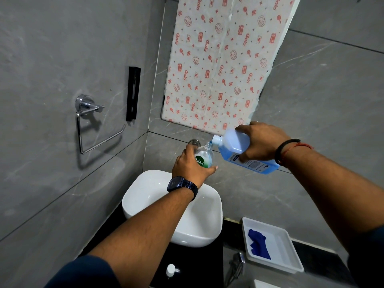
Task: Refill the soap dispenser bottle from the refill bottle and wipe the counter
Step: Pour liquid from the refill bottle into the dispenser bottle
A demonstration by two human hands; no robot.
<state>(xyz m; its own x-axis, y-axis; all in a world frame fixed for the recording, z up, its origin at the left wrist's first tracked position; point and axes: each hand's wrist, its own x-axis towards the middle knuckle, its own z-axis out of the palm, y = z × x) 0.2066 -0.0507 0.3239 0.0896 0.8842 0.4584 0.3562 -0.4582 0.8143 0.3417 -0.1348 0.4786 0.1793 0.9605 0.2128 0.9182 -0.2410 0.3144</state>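
Dispenser bottle [204,157], clear with green label, sits at frame centre above the white basin [158,196], wrapped in the left hand [190,166]. Refill bottle [243,151] of blue liquid is tilted, white neck touching the dispenser's open mouth, clasped by the right hand [259,142]. Lower right: white tray [291,258] holding a blue cloth [258,244]. Bottom centre: pump cap [171,269] on the dark counter [195,265].

Single head-worn wide view, looking forward and down, close above sink [145,196]
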